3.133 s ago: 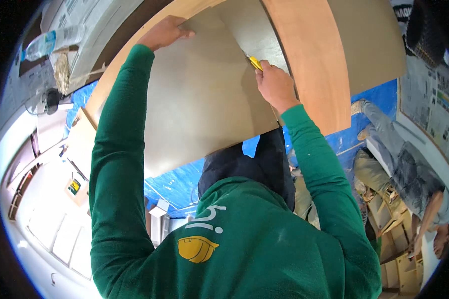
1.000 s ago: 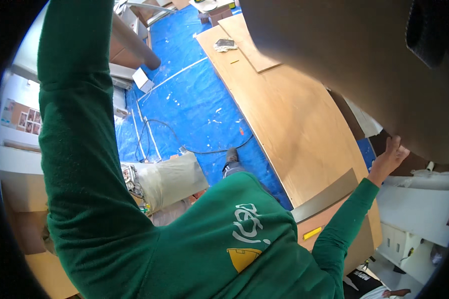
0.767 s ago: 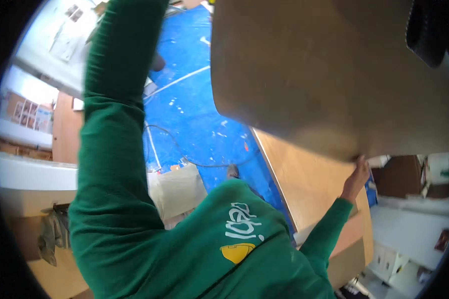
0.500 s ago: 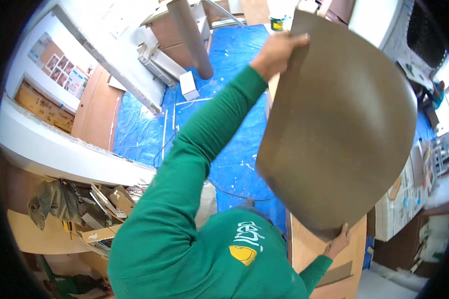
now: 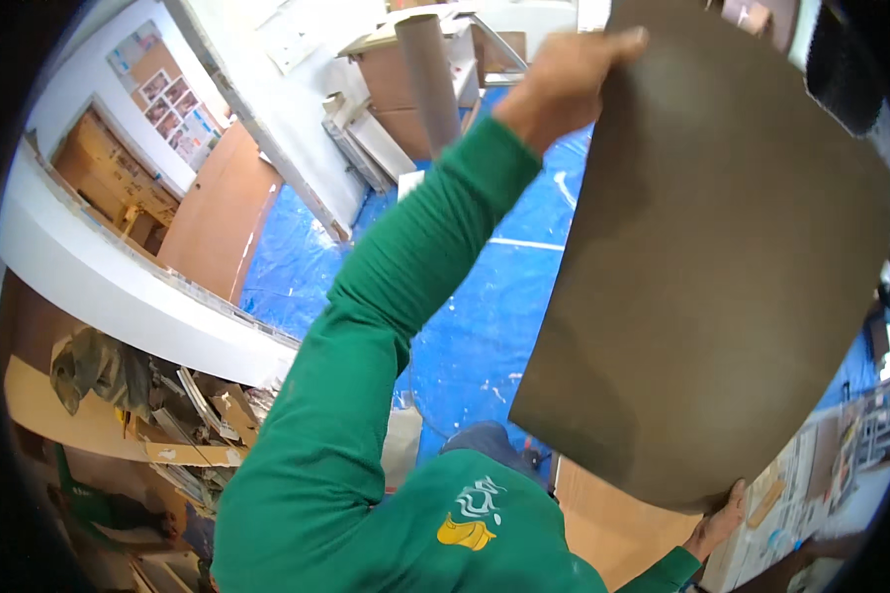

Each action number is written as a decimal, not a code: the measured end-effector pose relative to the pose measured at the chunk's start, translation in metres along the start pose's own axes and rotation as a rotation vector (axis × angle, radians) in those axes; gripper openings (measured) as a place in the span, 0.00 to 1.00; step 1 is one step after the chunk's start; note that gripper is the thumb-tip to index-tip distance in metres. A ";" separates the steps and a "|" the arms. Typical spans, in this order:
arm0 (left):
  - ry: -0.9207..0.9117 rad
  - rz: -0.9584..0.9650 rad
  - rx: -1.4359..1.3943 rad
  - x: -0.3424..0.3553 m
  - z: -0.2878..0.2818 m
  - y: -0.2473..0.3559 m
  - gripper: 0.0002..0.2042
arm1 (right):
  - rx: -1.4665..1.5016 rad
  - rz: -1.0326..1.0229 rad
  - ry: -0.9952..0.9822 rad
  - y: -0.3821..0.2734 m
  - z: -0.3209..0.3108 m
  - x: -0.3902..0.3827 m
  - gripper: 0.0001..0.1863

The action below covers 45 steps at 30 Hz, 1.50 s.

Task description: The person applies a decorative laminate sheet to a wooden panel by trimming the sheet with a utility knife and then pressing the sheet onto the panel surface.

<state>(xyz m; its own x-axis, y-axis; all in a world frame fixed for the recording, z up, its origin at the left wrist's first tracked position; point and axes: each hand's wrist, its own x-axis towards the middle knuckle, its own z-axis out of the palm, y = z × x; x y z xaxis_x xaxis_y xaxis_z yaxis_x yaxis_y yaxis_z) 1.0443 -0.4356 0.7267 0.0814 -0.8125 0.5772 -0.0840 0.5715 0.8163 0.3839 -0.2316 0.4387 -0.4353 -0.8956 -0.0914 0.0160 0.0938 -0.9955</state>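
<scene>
A large brown sheet (image 5: 712,267), thin and slightly bowed, is held up in front of me on the right. My left hand (image 5: 562,84) grips its upper left edge, thumb on the face towards me and fingers mostly hidden behind. At the lower edge my right hand (image 5: 719,524) is closed on the sheet, thumb in front, its other fingers partly out of sight. Beneath the sheet's bottom edge lies a light wooden board or tabletop (image 5: 603,519).
Blue plastic sheeting (image 5: 475,346) covers the floor. A brown roll (image 5: 428,84) stands at the back beside leaning panels (image 5: 371,143). Scrap pieces (image 5: 198,425) are piled at lower left. On the right, a long bench (image 5: 781,504) carries a wooden block (image 5: 764,504).
The brown sheet has swung up and to the right, and looks flatter. My right hand has moved right and down with it; my left hand stays on its edge. The view has shifted.
</scene>
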 end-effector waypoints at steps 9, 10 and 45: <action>0.113 -0.294 -0.223 -0.039 -0.114 -0.022 0.26 | 0.321 -0.096 -0.364 -0.034 0.287 0.091 0.19; 0.122 -0.279 -0.304 -0.045 -0.137 -0.047 0.26 | 0.298 -0.123 -0.389 -0.034 0.316 0.095 0.18; -0.750 0.121 0.039 0.479 -0.417 -0.334 0.18 | 0.445 0.196 -0.607 0.028 1.020 0.417 0.26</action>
<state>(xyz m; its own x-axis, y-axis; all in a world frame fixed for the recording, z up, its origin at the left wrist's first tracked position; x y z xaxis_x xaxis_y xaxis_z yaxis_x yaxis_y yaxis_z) 1.5253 -0.9680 0.7401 -0.6266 -0.6127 0.4816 -0.0858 0.6685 0.7388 1.1209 -1.0459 0.3456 0.1796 -0.9740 -0.1377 0.4579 0.2067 -0.8647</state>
